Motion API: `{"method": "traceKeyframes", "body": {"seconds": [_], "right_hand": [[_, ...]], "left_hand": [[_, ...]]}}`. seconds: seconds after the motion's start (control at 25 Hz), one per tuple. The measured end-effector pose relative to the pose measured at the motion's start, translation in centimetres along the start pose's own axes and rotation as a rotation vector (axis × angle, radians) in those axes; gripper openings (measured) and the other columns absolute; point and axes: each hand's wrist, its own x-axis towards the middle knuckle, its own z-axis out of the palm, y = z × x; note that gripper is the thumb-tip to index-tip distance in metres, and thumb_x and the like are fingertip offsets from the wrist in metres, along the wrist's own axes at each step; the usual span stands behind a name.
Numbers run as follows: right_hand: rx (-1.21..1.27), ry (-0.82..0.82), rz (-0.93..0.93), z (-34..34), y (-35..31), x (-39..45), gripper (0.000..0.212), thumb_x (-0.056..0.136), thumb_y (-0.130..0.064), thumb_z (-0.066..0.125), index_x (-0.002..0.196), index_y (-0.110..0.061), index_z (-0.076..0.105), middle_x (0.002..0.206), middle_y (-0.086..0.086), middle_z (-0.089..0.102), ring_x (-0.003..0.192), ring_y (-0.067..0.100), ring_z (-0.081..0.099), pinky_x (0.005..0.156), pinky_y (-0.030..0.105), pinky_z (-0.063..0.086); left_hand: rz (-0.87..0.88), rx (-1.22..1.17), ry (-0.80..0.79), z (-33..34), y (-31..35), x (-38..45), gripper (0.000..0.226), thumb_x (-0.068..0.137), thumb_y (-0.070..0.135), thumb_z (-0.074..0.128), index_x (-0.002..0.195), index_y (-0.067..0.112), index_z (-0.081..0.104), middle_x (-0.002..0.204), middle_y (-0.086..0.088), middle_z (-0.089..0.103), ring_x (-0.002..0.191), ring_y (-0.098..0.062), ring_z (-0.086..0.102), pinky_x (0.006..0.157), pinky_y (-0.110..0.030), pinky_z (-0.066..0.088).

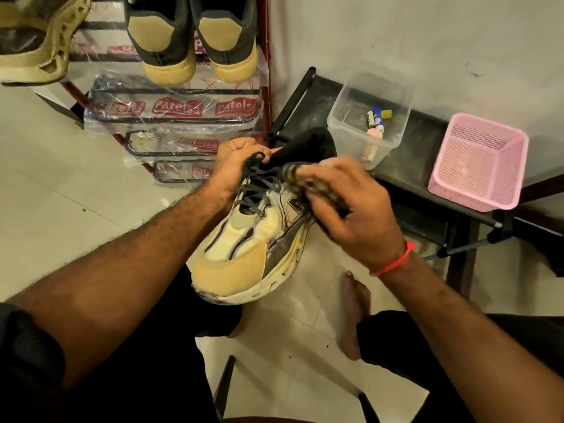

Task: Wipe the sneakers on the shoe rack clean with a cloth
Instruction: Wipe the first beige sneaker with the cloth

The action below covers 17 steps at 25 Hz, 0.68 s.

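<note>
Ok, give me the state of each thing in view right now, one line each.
Sneaker: off the rack, held up, toe toward the person.
Left hand: grips the sneaker near the laces.
Right hand: holds the cloth against the sneaker's side.
Cloth: bunched, blurred.
Pair of dark shoes: on the shoe rack, heels out.
Clear tub: open, small items inside.
Pink basket: open; contents unclear.

Pale glossy floor tiles [76,184], flecked with dark specks. Off-white scuffed wall [427,41] behind. Low black bench [424,190] against the wall, bearing a clear plastic tub [345,123] of small tubes and, well apart to the right, a pink mesh basket [476,166]. Warm, yellowish indoor light. Black chair legs [224,383] at bottom edge.
</note>
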Motion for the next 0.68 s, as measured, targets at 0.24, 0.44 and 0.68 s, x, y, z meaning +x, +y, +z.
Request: {"method": "traceKeyframes", "body": {"seconds": [0.24, 0.44, 0.68], "right_hand": [[0.192, -0.128, -0.089, 1.3, -3.7, -1.1, 0.030, 0.091, -0.004, 0.067, 0.121, -0.001, 0.068, 0.112, 0.015, 0.063, 0.104, 0.024, 0.061, 0.097, 0.031, 0.050], [0.091, -0.105, -0.056, -0.2, -0.8, -0.1, 0.029, 0.092, -0.008, 0.065, 0.121, -0.002, 0.067, 0.112, 0.014, 0.063, 0.105, 0.022, 0.061, 0.095, 0.037, 0.051], [0.307, -0.313, -0.216, 1.3, -5.6, -1.6, 0.028, 0.090, -0.001, 0.067, 0.118, 0.001, 0.068, 0.110, 0.015, 0.064, 0.101, 0.026, 0.063, 0.095, 0.035, 0.051]], "left_hand": [[-0.248, -0.070, 0.118, -0.7, -0.6, 2.1, 0.082, 0.101, -0.004, 0.035, 0.025, 0.019, 0.053, 0.036, 0.010, 0.051, 0.035, 0.000, 0.052, 0.045, -0.012, 0.041], [-0.195, -0.102, 0.136, -0.5, -1.2, 1.8, 0.067, 0.096, 0.005, 0.040, 0.032, 0.018, 0.056, 0.044, 0.009, 0.054, 0.047, -0.002, 0.055, 0.059, -0.016, 0.045], [-0.175, 0.074, 0.214, -0.6, -0.4, 0.9, 0.025, 0.034, 0.038, 0.067, 0.051, 0.020, 0.068, 0.059, 0.006, 0.062, 0.067, -0.010, 0.056, 0.068, -0.021, 0.046]]}}
